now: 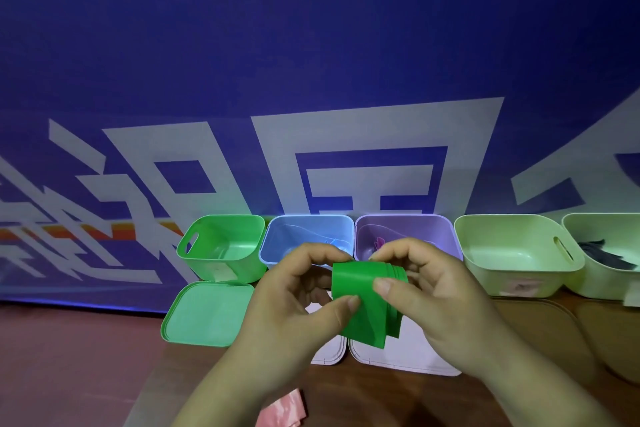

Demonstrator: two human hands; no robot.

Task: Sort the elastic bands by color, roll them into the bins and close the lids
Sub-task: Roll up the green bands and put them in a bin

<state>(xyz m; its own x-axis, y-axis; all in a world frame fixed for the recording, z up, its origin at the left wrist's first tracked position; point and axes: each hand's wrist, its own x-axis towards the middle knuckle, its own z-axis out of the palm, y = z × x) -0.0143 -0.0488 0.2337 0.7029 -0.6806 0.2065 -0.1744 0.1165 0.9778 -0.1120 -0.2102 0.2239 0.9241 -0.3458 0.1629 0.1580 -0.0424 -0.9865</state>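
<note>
My left hand (298, 295) and my right hand (426, 291) both grip a green elastic band (363, 302), partly rolled, with its loose end hanging down over the table. A row of open bins stands behind: a green bin (239, 263), a blue bin (277, 253), a purple bin (440, 236) with something pink inside, a pale green bin (519, 270), and another pale bin (602, 284) holding dark bands. The green lid (207, 312) lies flat in front of the green bin. A pink band (284, 409) lies near the table's front edge.
Two pale lids (401, 354) lie on the table under my hands. Brownish lids (540, 326) lie at the right in front of the pale bins. A blue banner with white characters (311, 80) hangs right behind the bins.
</note>
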